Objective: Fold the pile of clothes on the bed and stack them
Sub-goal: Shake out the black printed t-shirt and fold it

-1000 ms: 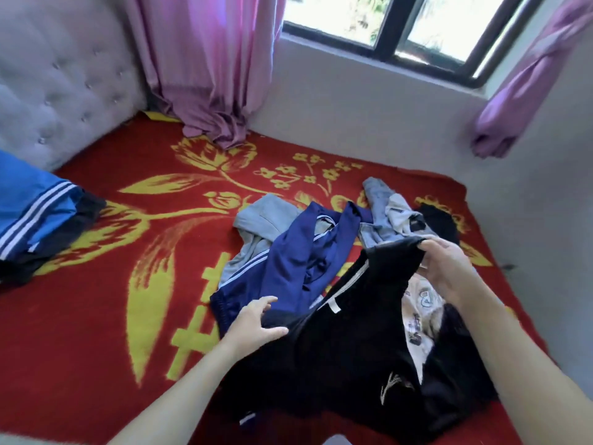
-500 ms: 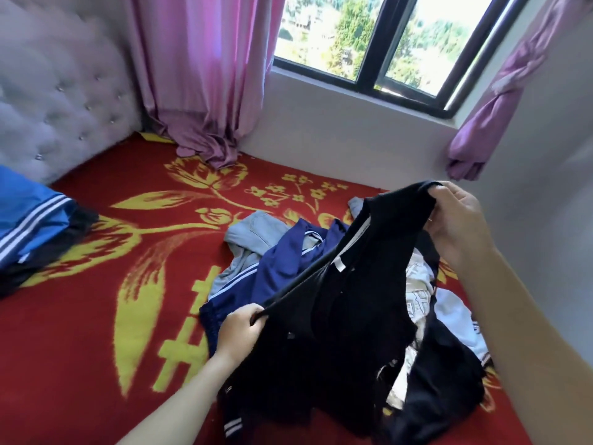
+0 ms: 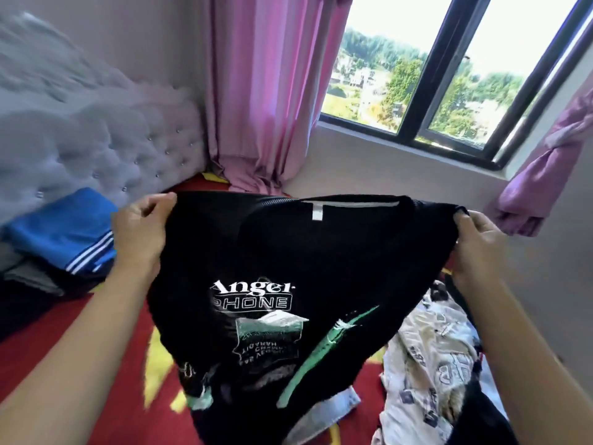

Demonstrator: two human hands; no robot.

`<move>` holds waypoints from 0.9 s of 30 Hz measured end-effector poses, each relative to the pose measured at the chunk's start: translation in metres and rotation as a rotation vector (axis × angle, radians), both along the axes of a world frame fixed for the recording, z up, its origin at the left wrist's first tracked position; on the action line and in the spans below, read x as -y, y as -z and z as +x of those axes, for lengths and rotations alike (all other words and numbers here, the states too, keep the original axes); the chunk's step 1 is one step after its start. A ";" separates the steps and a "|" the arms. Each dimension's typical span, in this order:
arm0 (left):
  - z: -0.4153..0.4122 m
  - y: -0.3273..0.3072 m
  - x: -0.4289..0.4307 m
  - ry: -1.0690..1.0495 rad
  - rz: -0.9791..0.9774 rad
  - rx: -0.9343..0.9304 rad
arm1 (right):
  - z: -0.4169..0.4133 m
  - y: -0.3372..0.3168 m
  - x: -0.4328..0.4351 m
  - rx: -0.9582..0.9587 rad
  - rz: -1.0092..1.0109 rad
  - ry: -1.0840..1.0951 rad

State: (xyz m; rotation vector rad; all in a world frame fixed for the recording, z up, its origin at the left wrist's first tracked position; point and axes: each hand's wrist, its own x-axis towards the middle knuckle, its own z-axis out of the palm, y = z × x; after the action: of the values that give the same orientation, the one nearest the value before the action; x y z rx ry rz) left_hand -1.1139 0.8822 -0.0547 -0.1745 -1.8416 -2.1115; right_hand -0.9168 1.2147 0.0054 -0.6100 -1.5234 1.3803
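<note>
You've got the black T-shirt (image 3: 305,252) held up over the bed (image 3: 64,364), L hand (image 3: 141,229) & R hand (image 3: 478,242) each pinching a shoulder. Not folded yet. Folded stack (image 3: 64,232) sits far left; unfolded pile (image 3: 430,358) at right, w/ several pcs left. Roughly midway imo.

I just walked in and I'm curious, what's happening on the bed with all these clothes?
A person is folding laundry. The left hand and the right hand each grip a shoulder of a black T-shirt, holding it spread out above the red blanket. It is not folded yet. A folded stack with blue on top sits on the left, and a pale printed garment lies crumpled on the right.
</note>
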 end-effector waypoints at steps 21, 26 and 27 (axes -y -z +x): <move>-0.036 0.086 0.142 0.080 -0.388 0.075 | -0.071 0.132 0.089 0.342 0.118 -0.250; -0.079 0.168 0.179 0.227 -0.630 0.275 | -0.106 0.211 0.124 0.674 0.121 -0.248; -0.087 0.183 0.188 0.309 -0.700 0.323 | -0.111 0.223 0.133 0.748 0.132 -0.260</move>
State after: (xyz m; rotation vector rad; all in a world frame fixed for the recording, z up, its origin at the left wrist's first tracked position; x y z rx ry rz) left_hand -1.2012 0.6941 -0.2376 -0.3092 -2.8552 -1.6354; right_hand -1.0281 1.0813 -0.2173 -0.9334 -2.3356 1.2865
